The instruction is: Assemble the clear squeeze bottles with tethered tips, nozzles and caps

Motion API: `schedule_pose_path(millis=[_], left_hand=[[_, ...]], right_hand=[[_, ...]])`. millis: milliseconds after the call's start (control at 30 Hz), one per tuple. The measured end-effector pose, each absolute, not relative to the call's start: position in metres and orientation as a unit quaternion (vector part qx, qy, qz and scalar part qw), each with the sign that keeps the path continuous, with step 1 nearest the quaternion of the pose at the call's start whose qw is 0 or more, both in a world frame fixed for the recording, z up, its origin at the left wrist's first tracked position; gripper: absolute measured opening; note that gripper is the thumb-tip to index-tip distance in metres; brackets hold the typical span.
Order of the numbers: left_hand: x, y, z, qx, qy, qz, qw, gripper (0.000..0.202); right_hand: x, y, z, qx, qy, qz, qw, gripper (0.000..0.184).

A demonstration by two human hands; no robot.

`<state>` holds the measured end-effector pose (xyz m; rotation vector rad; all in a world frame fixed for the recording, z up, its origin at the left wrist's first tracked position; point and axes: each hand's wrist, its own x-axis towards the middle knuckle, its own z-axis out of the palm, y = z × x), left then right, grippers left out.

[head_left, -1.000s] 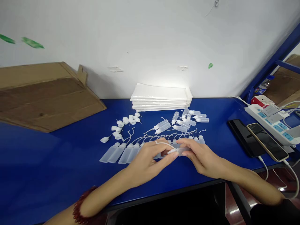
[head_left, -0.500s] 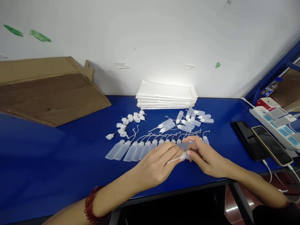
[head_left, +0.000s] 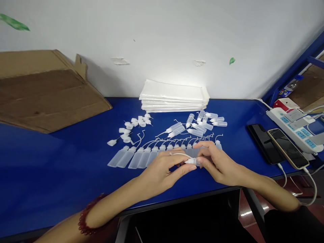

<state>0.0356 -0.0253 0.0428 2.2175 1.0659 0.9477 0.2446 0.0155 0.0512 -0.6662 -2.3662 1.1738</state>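
Observation:
Between my two hands a small squeeze bottle point(head_left: 197, 161) lies sideways, its white cap point(head_left: 190, 161) pointing left and a thin strap curving above it. My left hand point(head_left: 168, 168) is closed on the cap with thumb and fingers. My right hand point(head_left: 219, 165) pinches the translucent body, most of which its fingers hide. Just beyond the hands, a row of translucent squeeze bottles point(head_left: 136, 158) lies flat with bent strap ends pointing away. My hands cover some of that row.
Loose white needle-tip caps point(head_left: 126, 136) lie at the back left. Several smaller capped bottles point(head_left: 196, 132) are heaped at the back right. A stack of white packets point(head_left: 174, 96) stands by the wall. Cardboard point(head_left: 45, 91) is at left; phones point(head_left: 288, 148) and a power strip point(head_left: 295, 130) are at right.
My left hand has turned so its thumb and the bottle's cap now show. The cap's strap has swung from low to above the cap. The whole view has shifted slightly.

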Motion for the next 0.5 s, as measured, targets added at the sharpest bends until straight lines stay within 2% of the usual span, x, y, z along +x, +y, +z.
schedule_pose_path(millis=[133,233,300,433,500], left_hand=[[0.035,-0.025,0.0374,0.846,0.335,0.39,0.141,0.008],[0.0353,-0.0249,0.0345,0.862,0.301,0.404,0.054,0.017],[0.0358,-0.0251,0.0343,0.863,0.297,0.407,0.033,0.019],[0.0364,-0.0261,0.0393,0.844,0.337,0.395,0.132,0.011],[0.0367,-0.0266,0.0441,0.825,0.368,0.379,0.201,0.016]], right_hand=[[0.2453,0.0157,0.0516,-0.242,-0.853,0.414,0.206,0.029],[0.2455,0.0155,0.0519,-0.236,-0.851,0.42,0.209,0.029],[0.2453,0.015,0.0518,-0.238,-0.849,0.42,0.213,0.028],[0.2452,0.0133,0.0512,-0.241,-0.847,0.425,0.212,0.028],[0.2453,0.0128,0.0507,-0.239,-0.848,0.421,0.217,0.028]])
